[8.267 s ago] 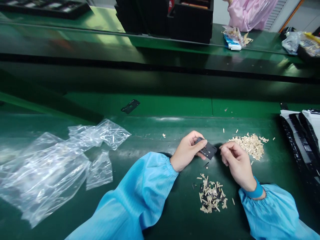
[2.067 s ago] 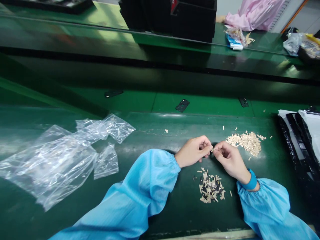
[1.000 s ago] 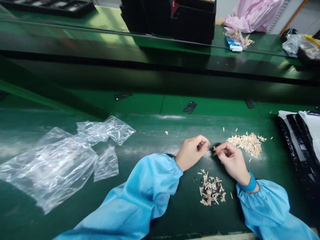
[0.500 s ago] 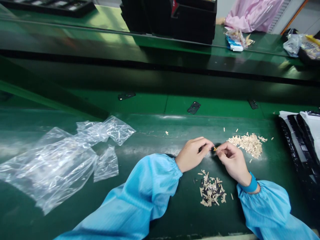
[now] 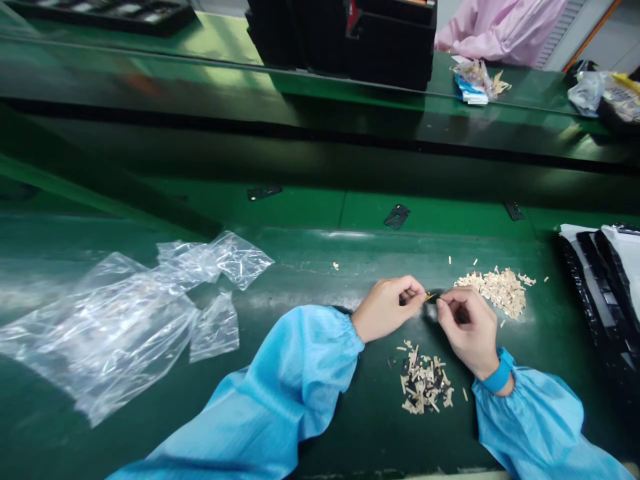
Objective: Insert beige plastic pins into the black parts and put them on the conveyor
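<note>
Between my two hands is a small black and gold piece (image 5: 431,297). My left hand (image 5: 387,308) pinches its gold end with thumb and fingertips. My right hand (image 5: 469,327), with a blue band (image 5: 501,373) at the wrist, has its fingertips closed at the dark end. A pile of mixed beige and black bits (image 5: 426,383) lies on the green surface (image 5: 385,433) just below the hands. Beyond my right hand spreads a larger pile of pale beige pieces (image 5: 505,291). The held piece is too small to make out in detail.
Clear plastic bags (image 5: 125,327) lie at the left. Black and white packages (image 5: 590,267) stand at the right edge. Flat black parts (image 5: 397,217) rest on a green strip behind. Black stacked trays (image 5: 345,40) and a person's pink sleeve (image 5: 505,30) are at the back.
The small piece has turned, its gold part now by my left fingertips instead of my right. My right hand has shifted slightly. The flat black parts have moved a little to the right.
</note>
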`<state>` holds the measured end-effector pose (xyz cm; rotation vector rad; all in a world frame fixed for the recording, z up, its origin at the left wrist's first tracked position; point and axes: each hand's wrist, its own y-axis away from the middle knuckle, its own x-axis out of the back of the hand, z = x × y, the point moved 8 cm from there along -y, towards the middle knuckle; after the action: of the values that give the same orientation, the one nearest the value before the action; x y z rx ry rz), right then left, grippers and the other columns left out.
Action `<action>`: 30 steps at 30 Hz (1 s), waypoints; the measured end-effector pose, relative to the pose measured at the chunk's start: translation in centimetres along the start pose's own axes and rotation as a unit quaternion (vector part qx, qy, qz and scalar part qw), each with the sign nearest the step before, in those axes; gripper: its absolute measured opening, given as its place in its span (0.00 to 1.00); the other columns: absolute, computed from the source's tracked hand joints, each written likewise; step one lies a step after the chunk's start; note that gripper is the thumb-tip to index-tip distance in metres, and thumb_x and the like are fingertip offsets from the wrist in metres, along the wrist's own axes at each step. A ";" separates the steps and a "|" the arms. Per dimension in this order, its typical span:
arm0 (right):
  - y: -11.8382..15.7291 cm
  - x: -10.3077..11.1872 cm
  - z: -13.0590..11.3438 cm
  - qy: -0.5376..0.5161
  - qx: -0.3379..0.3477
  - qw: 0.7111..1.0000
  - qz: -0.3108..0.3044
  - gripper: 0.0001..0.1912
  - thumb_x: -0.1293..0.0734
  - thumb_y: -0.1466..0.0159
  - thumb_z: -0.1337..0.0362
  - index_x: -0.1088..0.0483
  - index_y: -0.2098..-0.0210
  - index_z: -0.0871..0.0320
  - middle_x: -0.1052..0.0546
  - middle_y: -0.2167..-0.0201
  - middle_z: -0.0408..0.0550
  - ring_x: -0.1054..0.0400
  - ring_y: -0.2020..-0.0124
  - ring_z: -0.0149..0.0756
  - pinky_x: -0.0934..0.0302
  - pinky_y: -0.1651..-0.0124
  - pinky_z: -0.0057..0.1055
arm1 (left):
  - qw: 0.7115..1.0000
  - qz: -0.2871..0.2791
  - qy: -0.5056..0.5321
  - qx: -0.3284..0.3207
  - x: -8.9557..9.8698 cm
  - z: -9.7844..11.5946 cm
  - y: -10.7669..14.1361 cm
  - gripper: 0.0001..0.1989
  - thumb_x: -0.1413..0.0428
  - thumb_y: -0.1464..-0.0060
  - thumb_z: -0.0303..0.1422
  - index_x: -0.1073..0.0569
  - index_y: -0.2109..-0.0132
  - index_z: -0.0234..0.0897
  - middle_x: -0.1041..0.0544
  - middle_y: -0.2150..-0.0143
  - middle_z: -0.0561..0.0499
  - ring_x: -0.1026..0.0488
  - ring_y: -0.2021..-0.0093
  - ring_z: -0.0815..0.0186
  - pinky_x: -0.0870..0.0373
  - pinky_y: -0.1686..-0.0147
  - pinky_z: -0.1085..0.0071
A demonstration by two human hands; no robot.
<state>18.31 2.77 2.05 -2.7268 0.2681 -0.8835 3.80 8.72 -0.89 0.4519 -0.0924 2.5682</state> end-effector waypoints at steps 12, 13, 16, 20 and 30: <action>0.3 -1.2 -0.9 0.057 0.065 0.995 -0.050 0.07 0.35 0.32 0.69 0.24 0.62 0.53 0.22 0.70 0.46 0.30 0.72 0.36 0.36 0.68 0.33 | 1.000 0.001 0.000 -0.018 -0.2 0.2 0.2 0.05 0.43 0.43 0.27 0.23 0.66 0.37 0.20 0.71 0.55 0.25 0.70 0.70 0.29 0.68 0.76; 0.2 -1.0 -0.8 0.058 0.059 0.996 -0.043 0.07 0.35 0.32 0.68 0.25 0.64 0.54 0.24 0.73 0.45 0.32 0.74 0.35 0.37 0.69 0.32 | 1.000 0.002 -0.004 -0.021 -0.2 0.2 0.2 0.05 0.43 0.44 0.27 0.23 0.66 0.37 0.20 0.71 0.55 0.25 0.70 0.71 0.29 0.68 0.76; -0.3 -0.2 0.1 0.052 0.011 0.999 -0.007 0.06 0.35 0.33 0.67 0.27 0.67 0.54 0.27 0.76 0.43 0.36 0.77 0.33 0.41 0.73 0.30 | 0.999 0.007 -0.023 -0.038 0.0 0.3 0.2 0.04 0.43 0.44 0.26 0.23 0.65 0.37 0.20 0.70 0.55 0.26 0.71 0.71 0.29 0.68 0.76; -0.7 0.6 1.5 0.042 -0.049 0.998 0.009 0.10 0.36 0.31 0.63 0.28 0.69 0.55 0.28 0.76 0.43 0.36 0.77 0.33 0.43 0.74 0.30 | 0.978 0.047 -0.136 -0.151 1.1 1.6 0.5 0.06 0.44 0.37 0.30 0.22 0.61 0.38 0.20 0.66 0.52 0.24 0.66 0.69 0.28 0.62 0.73; -0.5 -1.5 1.6 -0.131 -0.132 0.972 -0.141 0.12 0.33 0.32 0.54 0.27 0.65 0.56 0.29 0.73 0.43 0.40 0.75 0.32 0.45 0.71 0.30 | 0.872 0.076 -0.269 -0.402 1.6 3.9 3.5 0.05 0.43 0.35 0.35 0.22 0.56 0.44 0.18 0.64 0.52 0.22 0.61 0.66 0.27 0.59 0.71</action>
<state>18.09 3.96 0.15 -3.1433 -0.0627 -0.5717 1.89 5.93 3.38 0.8119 -1.3733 2.1888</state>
